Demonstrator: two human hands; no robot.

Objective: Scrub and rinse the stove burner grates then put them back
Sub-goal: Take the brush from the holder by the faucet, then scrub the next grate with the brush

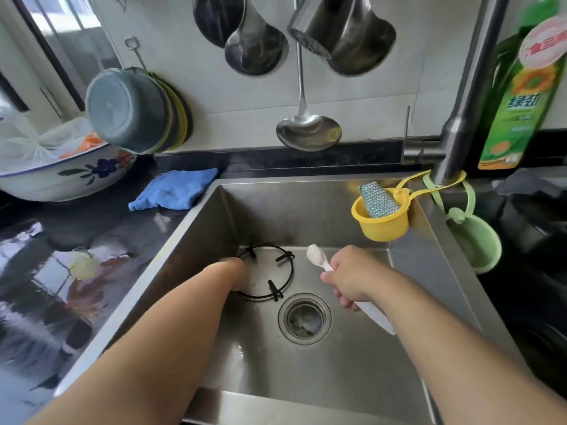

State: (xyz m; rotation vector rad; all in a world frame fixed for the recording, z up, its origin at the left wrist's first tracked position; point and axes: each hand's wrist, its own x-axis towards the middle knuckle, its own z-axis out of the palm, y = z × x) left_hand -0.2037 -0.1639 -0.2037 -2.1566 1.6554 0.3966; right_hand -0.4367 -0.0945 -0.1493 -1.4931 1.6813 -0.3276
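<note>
The right hand (pixel 349 277) is gripping a white brush (pixel 319 259) beside the grate (pixel 287 265) under the left hand (pixel 237 271), whose grasp I cannot tell, so scrubbing is seemingly just beginning, rinsing and replacing remaining.

A blue cloth (pixel 176 189) lies on the dark counter (pixel 61 234) beside a floral bowl (pixel 76 176).

Two bare forearms come into the frame from the bottom edge, one at lower left and one at lower right. No sleeve shows on either arm up to the frame edge. The right hand (pixel 349 276) has no ring, watch or glove. The left hand (pixel 237 273) is mostly hidden behind its own forearm.
</note>
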